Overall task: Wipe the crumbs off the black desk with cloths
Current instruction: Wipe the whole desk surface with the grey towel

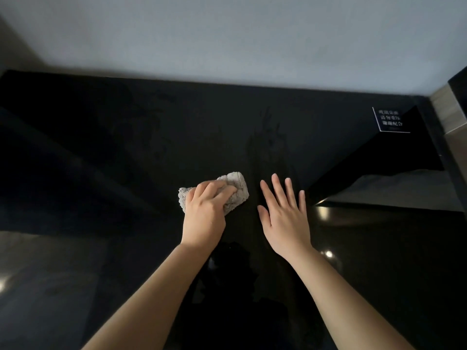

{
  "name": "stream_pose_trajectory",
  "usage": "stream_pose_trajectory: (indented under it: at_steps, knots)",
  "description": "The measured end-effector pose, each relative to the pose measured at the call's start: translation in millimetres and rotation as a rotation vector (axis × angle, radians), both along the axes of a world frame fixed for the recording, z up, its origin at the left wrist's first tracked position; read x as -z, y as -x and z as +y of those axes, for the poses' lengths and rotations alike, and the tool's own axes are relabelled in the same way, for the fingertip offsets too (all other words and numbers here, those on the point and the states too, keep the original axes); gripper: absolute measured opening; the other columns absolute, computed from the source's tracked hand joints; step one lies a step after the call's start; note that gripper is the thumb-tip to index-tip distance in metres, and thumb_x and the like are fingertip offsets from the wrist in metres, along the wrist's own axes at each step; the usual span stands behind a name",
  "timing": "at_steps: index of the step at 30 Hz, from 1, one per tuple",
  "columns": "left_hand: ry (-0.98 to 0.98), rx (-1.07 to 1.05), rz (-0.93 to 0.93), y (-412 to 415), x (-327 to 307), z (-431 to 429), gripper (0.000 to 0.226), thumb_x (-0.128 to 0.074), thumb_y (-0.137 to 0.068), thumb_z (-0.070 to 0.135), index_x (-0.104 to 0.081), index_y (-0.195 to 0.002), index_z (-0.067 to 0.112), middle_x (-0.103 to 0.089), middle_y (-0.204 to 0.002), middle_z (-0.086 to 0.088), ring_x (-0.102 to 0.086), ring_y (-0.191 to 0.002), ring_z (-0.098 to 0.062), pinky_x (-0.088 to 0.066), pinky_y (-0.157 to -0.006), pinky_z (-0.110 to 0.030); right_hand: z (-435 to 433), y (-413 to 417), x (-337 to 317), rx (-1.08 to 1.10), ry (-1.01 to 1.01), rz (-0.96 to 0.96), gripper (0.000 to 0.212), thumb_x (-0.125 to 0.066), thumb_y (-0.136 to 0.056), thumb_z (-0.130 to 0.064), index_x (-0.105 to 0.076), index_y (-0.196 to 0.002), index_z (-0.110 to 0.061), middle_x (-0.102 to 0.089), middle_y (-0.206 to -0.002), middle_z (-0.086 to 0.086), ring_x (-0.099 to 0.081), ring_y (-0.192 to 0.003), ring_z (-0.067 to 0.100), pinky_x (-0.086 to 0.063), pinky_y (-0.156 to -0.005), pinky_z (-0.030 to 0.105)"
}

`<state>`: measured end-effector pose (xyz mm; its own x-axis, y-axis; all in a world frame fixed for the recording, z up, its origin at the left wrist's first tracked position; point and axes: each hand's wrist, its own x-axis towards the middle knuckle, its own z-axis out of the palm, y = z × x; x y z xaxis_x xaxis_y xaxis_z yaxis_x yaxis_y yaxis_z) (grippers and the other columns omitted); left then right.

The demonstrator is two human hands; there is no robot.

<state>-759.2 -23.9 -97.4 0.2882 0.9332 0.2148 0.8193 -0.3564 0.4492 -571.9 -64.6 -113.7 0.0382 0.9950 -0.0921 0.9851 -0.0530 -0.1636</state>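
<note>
Two bare hands are what I see from the head camera, both reaching forward over the black desk. My left hand grips a small grey cloth, fingers curled down over its top and bunching it against the desk surface. The cloth is fluffy and crumpled, and its edges poke out beyond the knuckles on the far side and to the left. It sits near the middle of the desk, just to the left of my other hand and apart from it.

My right hand holds nothing. Its palm faces down and its fingers are straight and slightly fanned, pointing away from me. I cannot tell whether it rests on the desk or hangs just above it.

The desk top is glossy and very dark, with faint smears showing ahead of the right hand and a few bright glints near my right wrist. Crumbs are too small to make out on it. A small dark sign with white characters lies at the far right corner, against the pale wall.
</note>
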Motion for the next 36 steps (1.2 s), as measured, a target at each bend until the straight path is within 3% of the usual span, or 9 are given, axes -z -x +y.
stream_pose_trajectory:
  at_steps: [7,14,21,27,32,36]
  knots:
    - [-0.080,0.255,0.083,24.0,6.5,-49.8,0.035,-0.055,-0.084,0.007,-0.068,-0.114,0.021,-0.062,-0.116,0.002,-0.055,-0.112,-0.023,-0.043,-0.090,-0.040,-27.3,-0.7,1.0,-0.030,0.003,-0.014,0.059,-0.018,-0.098,-0.048,-0.021,-0.153,-0.026,-0.015,-0.162,0.004,-0.010,-0.149,0.031,-0.014,-0.117,0.056]
    - [0.010,0.098,0.013,11.3,-4.1,-61.1,0.035,-0.045,-0.087,0.014,-0.071,-0.108,0.024,-0.062,-0.112,0.008,-0.052,-0.107,-0.018,-0.030,-0.090,-0.026,-49.0,-0.7,1.4,-0.039,-0.014,-0.010,0.060,-0.018,-0.098,-0.048,-0.023,-0.153,-0.026,-0.015,-0.162,0.004,-0.010,-0.149,0.030,-0.012,-0.118,0.054]
    - [0.007,0.205,0.031,21.5,-2.3,-112.3,0.034,-0.048,-0.086,0.012,-0.070,-0.108,0.027,-0.062,-0.116,0.008,-0.054,-0.112,-0.018,-0.038,-0.093,-0.034,-67.4,2.2,-0.2,-0.030,0.002,0.004,0.059,-0.018,-0.097,-0.046,-0.021,-0.153,-0.026,-0.016,-0.162,0.004,-0.009,-0.149,0.030,-0.011,-0.117,0.055]
    - [-0.044,0.145,0.023,13.6,-2.9,-99.1,0.036,-0.058,-0.082,0.006,-0.070,-0.111,0.023,-0.062,-0.116,0.005,-0.055,-0.109,-0.020,-0.040,-0.088,-0.035,-71.2,2.0,-3.3,-0.021,-0.008,0.078,0.056,-0.032,-0.097,-0.041,-0.029,-0.151,-0.025,-0.020,-0.161,0.004,-0.011,-0.149,0.030,-0.014,-0.117,0.057]
    - [-0.102,0.039,-0.008,-2.1,-23.2,-42.5,0.036,-0.045,-0.086,0.015,-0.072,-0.109,0.022,-0.064,-0.112,0.004,-0.056,-0.103,-0.021,-0.023,-0.083,-0.025,-43.3,-6.8,-7.7,0.054,-0.076,0.146,0.053,-0.039,-0.098,-0.035,-0.033,-0.149,-0.023,-0.021,-0.160,0.004,-0.008,-0.150,0.026,-0.011,-0.118,0.057]
    - [-0.088,0.010,-0.026,-20.6,-22.6,18.5,0.037,-0.042,-0.089,0.018,-0.070,-0.112,0.023,-0.063,-0.114,0.004,-0.054,-0.105,-0.022,-0.032,-0.086,-0.031,2.2,-29.1,-7.9,0.144,-0.101,0.131,0.053,-0.044,-0.099,-0.031,-0.033,-0.149,-0.021,-0.021,-0.161,0.006,-0.007,-0.150,0.028,-0.011,-0.117,0.060]
